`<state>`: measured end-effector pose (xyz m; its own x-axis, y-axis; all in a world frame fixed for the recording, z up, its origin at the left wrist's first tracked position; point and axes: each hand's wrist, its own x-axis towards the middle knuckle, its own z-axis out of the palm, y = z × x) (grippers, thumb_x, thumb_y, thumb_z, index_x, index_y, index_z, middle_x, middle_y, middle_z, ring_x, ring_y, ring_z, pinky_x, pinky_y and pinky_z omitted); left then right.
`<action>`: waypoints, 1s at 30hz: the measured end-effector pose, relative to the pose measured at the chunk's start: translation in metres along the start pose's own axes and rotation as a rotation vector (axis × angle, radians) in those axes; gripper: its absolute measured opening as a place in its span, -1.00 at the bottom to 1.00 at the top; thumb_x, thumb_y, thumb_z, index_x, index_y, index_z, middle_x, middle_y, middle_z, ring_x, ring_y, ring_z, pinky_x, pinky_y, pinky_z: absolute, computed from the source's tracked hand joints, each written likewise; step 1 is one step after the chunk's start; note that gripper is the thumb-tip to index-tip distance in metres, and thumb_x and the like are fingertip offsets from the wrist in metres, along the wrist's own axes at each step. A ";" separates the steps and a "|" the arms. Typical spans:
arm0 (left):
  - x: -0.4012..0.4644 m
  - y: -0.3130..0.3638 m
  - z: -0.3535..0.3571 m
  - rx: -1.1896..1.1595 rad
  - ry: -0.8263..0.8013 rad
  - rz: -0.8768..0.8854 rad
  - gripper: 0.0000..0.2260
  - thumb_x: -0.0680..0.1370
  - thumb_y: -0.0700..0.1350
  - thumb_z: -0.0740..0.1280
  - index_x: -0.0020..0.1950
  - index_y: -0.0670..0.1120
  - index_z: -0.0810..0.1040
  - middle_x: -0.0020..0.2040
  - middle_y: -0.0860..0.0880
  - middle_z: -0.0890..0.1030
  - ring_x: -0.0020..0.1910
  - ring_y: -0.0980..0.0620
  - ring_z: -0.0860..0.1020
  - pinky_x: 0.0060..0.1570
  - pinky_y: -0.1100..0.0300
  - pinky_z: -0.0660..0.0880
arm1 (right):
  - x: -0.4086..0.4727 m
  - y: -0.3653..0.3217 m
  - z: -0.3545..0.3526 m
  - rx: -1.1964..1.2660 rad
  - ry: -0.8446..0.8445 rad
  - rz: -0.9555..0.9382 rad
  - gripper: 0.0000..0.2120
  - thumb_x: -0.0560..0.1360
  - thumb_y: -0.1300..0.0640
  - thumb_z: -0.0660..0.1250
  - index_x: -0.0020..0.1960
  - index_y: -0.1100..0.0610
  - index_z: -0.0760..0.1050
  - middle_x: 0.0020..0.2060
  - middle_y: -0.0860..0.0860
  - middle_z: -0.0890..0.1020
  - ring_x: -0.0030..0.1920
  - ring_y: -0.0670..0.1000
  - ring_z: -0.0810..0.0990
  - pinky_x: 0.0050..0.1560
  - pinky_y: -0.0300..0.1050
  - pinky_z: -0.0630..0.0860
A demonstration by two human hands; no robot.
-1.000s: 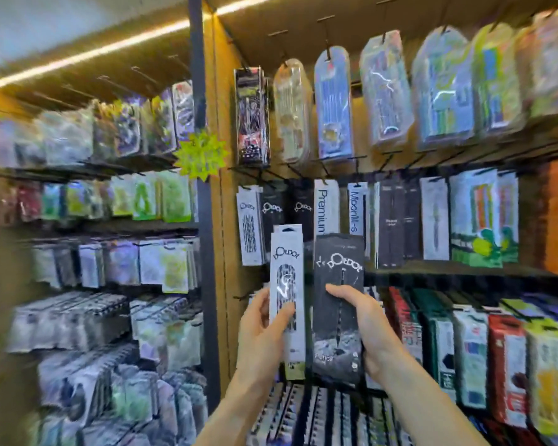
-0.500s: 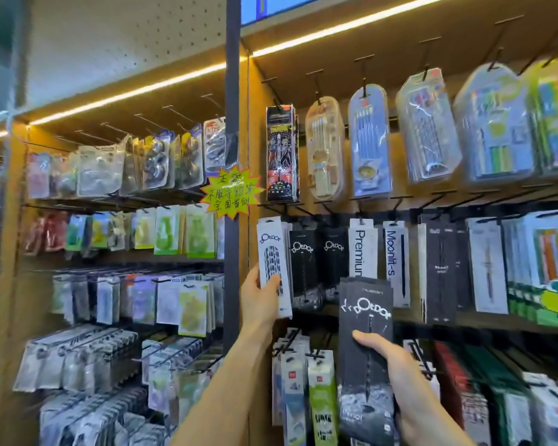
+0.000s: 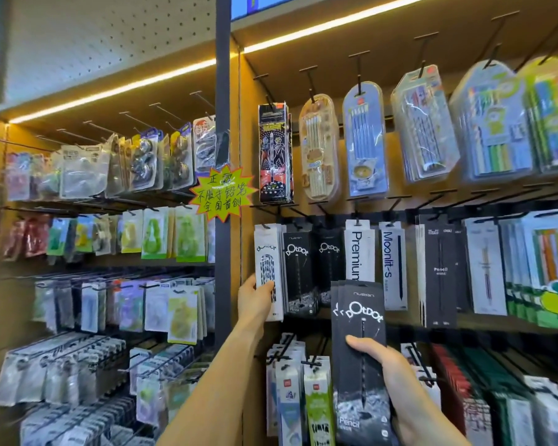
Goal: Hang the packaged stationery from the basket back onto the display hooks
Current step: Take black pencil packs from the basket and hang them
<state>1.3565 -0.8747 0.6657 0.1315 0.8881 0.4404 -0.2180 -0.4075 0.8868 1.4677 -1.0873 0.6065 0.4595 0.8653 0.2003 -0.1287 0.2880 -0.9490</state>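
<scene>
The black pencil pack (image 3: 360, 358) stands upright in front of the lower shelves, its long axis vertical and tipped slightly to the left at the top, hang-tab end up, "Pencil" lettering at the bottom, printed face toward the camera. The right hand (image 3: 397, 386) grips it around the lower half, thumb across the front, fingers curled behind. It appears to be a small stack, with more edges showing at its left side. Up and to the left, the white pencil pack (image 3: 268, 268) hangs vertically on the leftmost display hook (image 3: 264, 225) of the middle row, just beside the black packs (image 3: 298, 272) of the same brand; the left hand (image 3: 255, 300) holds its lower left edge, thumb on the front. Half a second ago the black pack sat at about the same height; a second ago both packs were held side by side below this row, so the white one has since gone up onto its hook.
</scene>
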 end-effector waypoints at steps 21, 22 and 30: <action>-0.132 -0.033 0.020 -0.365 -0.617 -0.329 -0.46 0.57 0.34 0.21 0.44 0.08 0.52 0.25 -0.04 0.71 0.16 -0.11 0.71 -0.12 -0.03 0.69 | 0.024 -0.002 0.030 0.067 0.051 -0.239 -0.76 0.54 0.10 0.46 0.19 0.11 0.64 0.04 0.08 0.75 -0.01 0.07 0.75 -0.05 -0.07 0.65; -0.131 -0.036 0.019 -0.401 -0.618 -0.330 -0.43 0.54 0.34 0.23 0.46 0.10 0.49 0.27 -0.04 0.70 0.19 -0.10 0.70 -0.02 -0.11 0.68 | 0.026 0.000 0.031 0.002 0.082 -0.292 -0.78 0.53 0.07 0.47 0.16 0.07 0.65 0.10 0.08 0.71 0.01 0.05 0.74 -0.07 -0.17 0.64; -0.116 -0.049 0.007 -0.488 -0.578 -0.257 -0.55 0.54 0.17 0.39 0.42 0.29 0.42 0.24 0.06 0.71 0.07 -0.09 0.74 -0.18 -0.05 0.68 | 0.032 0.005 0.037 -0.183 0.225 -0.582 -0.79 0.49 0.08 0.52 0.11 0.00 0.64 -0.04 -0.16 0.76 -0.03 -0.19 0.72 -0.06 -0.28 0.64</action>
<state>1.3585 -0.9595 0.5722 0.6864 0.6362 0.3524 -0.4942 0.0525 0.8677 1.4490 -1.0429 0.6168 0.5839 0.4763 0.6574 0.3398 0.5921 -0.7307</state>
